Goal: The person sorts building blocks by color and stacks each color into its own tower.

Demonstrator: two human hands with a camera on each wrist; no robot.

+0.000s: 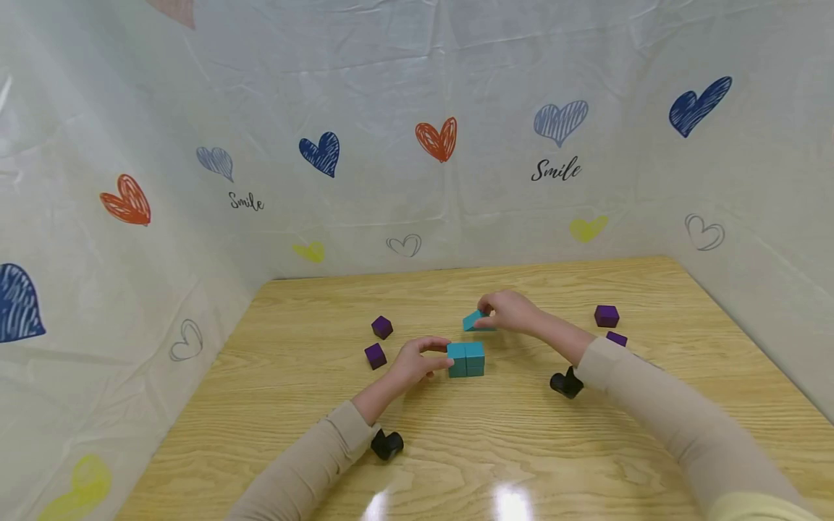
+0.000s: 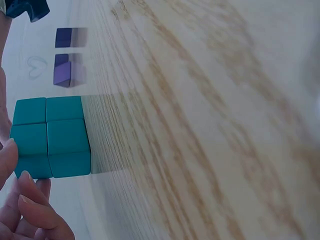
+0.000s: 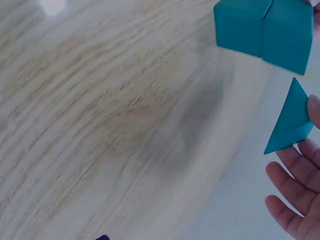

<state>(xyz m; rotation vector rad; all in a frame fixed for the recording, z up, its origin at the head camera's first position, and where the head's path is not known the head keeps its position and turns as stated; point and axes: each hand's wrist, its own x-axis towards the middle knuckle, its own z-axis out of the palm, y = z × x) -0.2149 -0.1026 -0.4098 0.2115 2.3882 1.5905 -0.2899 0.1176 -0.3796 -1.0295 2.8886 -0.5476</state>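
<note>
Teal cubes (image 1: 465,360) form a compact two-wide block near the middle of the table; the left wrist view shows the seams between the cubes (image 2: 50,135). My left hand (image 1: 417,359) holds the block at its left side, with thumb and fingertips on the cubes. Just behind the block, my right hand (image 1: 511,312) pinches a teal triangular block (image 1: 474,321) between thumb and fingers. In the right wrist view, the triangular block (image 3: 291,120) has a slanted side and a pointed end, apart from the cubes; its far side is hidden by the fingers.
Two purple blocks (image 1: 376,355) lie left of the teal cubes. Further purple blocks (image 1: 607,316) lie at the right, one partly hidden by the right sleeve. Black wrist cameras (image 1: 387,444) are on both wrists. A white cloth (image 1: 365,210) with hearts hangs behind the wooden table (image 1: 313,405).
</note>
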